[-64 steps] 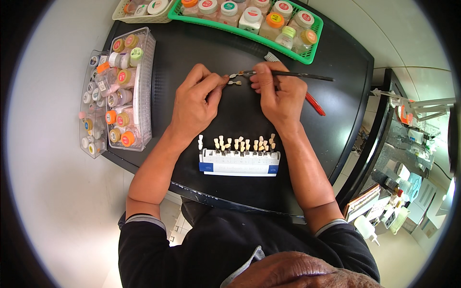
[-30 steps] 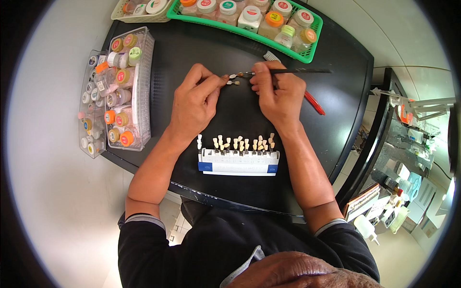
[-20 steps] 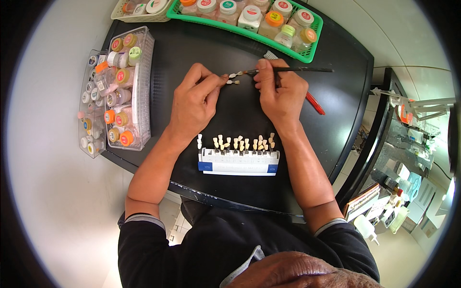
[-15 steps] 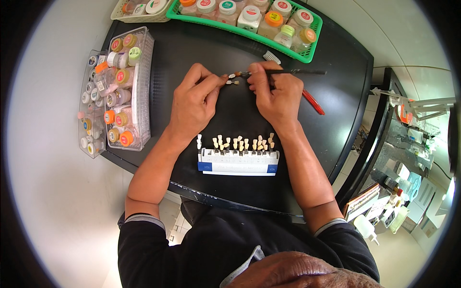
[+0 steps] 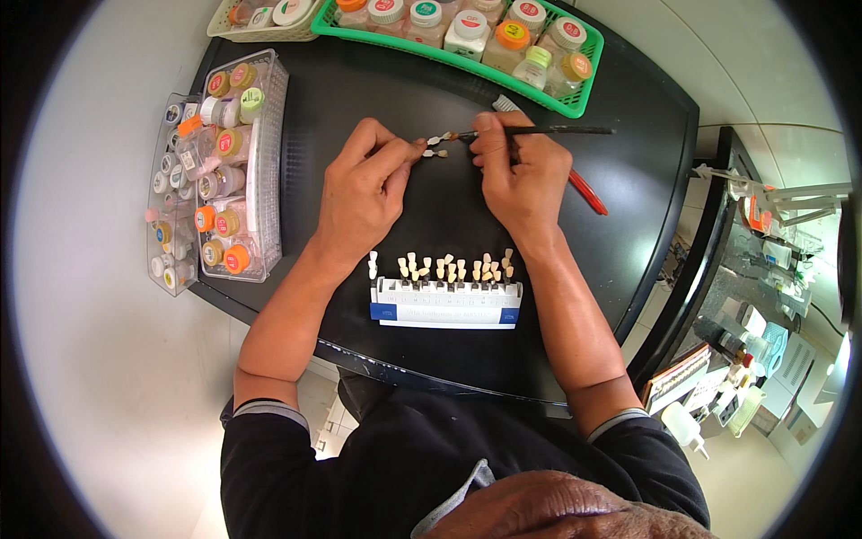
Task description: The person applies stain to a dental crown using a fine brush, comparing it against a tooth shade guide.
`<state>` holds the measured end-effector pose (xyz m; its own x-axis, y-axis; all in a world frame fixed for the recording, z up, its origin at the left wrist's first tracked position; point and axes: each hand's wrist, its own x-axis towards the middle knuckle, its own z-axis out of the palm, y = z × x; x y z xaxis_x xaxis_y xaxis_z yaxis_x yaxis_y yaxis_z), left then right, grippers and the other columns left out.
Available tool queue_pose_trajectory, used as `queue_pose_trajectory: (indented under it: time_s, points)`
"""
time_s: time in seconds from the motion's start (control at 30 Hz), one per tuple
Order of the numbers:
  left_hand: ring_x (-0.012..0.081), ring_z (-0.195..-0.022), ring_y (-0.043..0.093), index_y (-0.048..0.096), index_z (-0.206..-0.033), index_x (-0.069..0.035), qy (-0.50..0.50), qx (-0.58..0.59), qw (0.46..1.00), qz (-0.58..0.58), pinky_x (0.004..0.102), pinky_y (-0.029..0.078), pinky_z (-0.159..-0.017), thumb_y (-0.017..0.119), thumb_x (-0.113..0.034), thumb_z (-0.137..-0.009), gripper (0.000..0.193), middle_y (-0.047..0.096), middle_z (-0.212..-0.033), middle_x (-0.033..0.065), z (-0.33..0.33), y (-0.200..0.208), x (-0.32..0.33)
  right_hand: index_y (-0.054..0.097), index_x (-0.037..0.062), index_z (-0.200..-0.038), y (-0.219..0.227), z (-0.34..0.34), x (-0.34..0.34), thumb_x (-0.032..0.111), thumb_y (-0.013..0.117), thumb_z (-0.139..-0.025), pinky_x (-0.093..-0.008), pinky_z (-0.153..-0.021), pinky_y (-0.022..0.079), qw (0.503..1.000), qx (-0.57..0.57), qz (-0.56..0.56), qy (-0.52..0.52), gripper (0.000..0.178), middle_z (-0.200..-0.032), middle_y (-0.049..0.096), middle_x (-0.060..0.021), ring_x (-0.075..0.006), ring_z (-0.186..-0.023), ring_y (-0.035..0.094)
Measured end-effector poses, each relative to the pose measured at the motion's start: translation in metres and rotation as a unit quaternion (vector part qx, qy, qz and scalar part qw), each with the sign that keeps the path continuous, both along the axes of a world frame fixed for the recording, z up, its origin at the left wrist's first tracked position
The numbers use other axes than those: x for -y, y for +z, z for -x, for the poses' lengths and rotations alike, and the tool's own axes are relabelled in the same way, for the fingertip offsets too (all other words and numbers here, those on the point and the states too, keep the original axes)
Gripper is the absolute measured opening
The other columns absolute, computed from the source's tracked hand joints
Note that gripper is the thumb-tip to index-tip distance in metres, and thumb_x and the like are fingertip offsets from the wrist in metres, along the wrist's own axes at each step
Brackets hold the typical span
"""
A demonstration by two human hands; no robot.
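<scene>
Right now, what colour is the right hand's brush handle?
The brush handle is black, in the head view.

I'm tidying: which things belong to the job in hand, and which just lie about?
Job in hand:
- left hand: tooth-shaped pieces
- right hand: black-handled brush
- likely tooth shade guide, untouched

Apparently lying about:
- red pen-like item
- green jar basket

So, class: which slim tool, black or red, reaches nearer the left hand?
The black brush, in the right hand: its tip is near the left fingers; the red tool shows beyond that hand.
</scene>
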<state>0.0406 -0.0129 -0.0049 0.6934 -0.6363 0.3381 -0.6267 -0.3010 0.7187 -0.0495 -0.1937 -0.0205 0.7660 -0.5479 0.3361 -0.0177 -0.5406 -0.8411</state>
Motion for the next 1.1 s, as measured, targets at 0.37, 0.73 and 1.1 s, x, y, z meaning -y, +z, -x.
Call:
queue_pose_trajectory:
  time_s: [0.37,0.73,1.1]
  points:
    - [0.0235,-0.072,0.066,0.080,-0.103,0.000,-0.001,0.004,1.000,0.010,0.0393,0.052,-0.064,0.079,0.005,-0.094,0.011,0.059,-0.091,0.0089,-0.001,-0.003,0.000,0.078,-0.0024,-0.090,0.002,-0.001,-0.001,0.015,0.075,-0.106,-0.0322,-0.053,0.051,0.999,0.008,-0.035,-0.013,0.024,-0.072,0.077,-0.0102,-0.0212,-0.059,0.075]
    - [0.0235,-0.072,0.066,0.080,-0.102,-0.001,0.003,-0.003,1.000,0.002,0.0398,0.052,-0.064,0.078,0.007,-0.093,0.012,0.059,-0.091,0.0089,-0.001,-0.001,-0.001,0.077,-0.0017,-0.090,-0.001,-0.001,-0.001,0.013,0.076,-0.104,-0.0331,-0.052,0.048,0.998,0.024,-0.048,-0.019,0.021,-0.069,0.073,-0.0117,-0.0217,-0.055,0.071]
    - [0.0153,-0.064,0.059,0.083,-0.107,-0.002,0.006,0.007,1.000,0.008,0.0317,0.046,-0.058,0.080,0.010,-0.089,0.021,0.062,-0.088,0.0073,-0.001,-0.003,0.001,0.078,-0.0065,-0.098,0.010,0.007,0.001,0.011,0.070,-0.109,-0.0274,-0.059,0.057,0.999,-0.001,-0.034,0.026,0.022,-0.077,0.077,-0.0108,-0.0132,-0.064,0.074]
